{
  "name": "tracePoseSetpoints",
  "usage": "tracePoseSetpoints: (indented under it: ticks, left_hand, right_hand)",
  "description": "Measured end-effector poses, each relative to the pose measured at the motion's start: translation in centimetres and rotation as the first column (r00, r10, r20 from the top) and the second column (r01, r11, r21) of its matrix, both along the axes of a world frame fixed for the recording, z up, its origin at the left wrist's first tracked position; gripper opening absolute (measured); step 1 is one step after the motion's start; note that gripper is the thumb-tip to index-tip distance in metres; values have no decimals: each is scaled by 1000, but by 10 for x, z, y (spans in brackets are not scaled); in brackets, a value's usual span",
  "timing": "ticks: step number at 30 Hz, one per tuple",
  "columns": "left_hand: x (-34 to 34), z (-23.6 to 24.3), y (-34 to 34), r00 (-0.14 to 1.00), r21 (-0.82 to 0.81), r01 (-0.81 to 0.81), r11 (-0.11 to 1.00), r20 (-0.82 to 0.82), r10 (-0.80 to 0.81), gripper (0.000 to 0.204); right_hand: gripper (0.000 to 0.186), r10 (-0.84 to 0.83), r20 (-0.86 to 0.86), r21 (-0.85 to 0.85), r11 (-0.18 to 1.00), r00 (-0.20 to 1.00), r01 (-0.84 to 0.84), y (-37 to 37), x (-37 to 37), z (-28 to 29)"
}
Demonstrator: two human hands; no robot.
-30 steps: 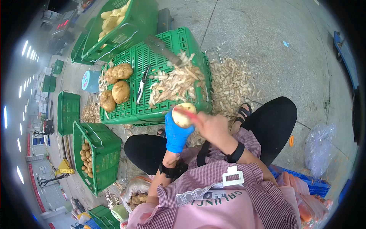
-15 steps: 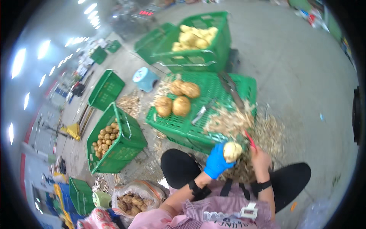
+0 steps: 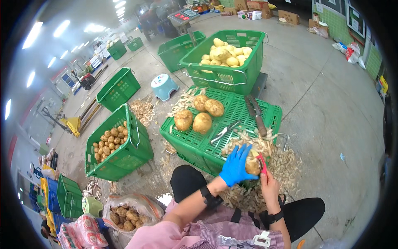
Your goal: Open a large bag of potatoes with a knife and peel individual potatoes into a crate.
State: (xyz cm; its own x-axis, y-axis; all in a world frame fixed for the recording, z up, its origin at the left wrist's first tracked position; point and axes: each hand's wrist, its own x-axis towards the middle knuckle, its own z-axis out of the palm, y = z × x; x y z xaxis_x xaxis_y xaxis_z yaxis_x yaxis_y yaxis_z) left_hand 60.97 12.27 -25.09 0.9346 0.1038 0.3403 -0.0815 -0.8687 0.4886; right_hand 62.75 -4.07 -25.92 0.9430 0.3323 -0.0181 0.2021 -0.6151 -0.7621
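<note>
My left hand, in a blue glove, grips a partly peeled potato. My right hand holds a red peeler against that potato's right side. Just beyond them is an upturned green crate, bearing four large unpeeled potatoes, a small black-and-white tool, a long dark-bladed tool with a brown handle and scattered peelings.
A crate of peeled potatoes stands behind; another of unpeeled potatoes is at left, with a potato sack below it. Around are a blue stool, a yellow pallet jack and peelings on the floor.
The view has tilted up and swung, bringing more of the hall into sight. My left hand has turned the potato, showing unpeeled skin, and the peeler has come back onto it.
</note>
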Motion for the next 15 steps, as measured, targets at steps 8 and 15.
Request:
tracePoseSetpoints:
  ticks: [8, 15]
  left_hand:
    - [13, 9, 29, 923, -44, 291, 956, -251, -292, 77]
    - [18, 6, 6, 946, -288, 187, 939, -206, -251, 74]
  right_hand:
    - [29, 36, -26, 76, 997, 999, -34, 8, 11, -21]
    - [23, -177, -11, 159, 971, 984, 176, -20, 17, -19]
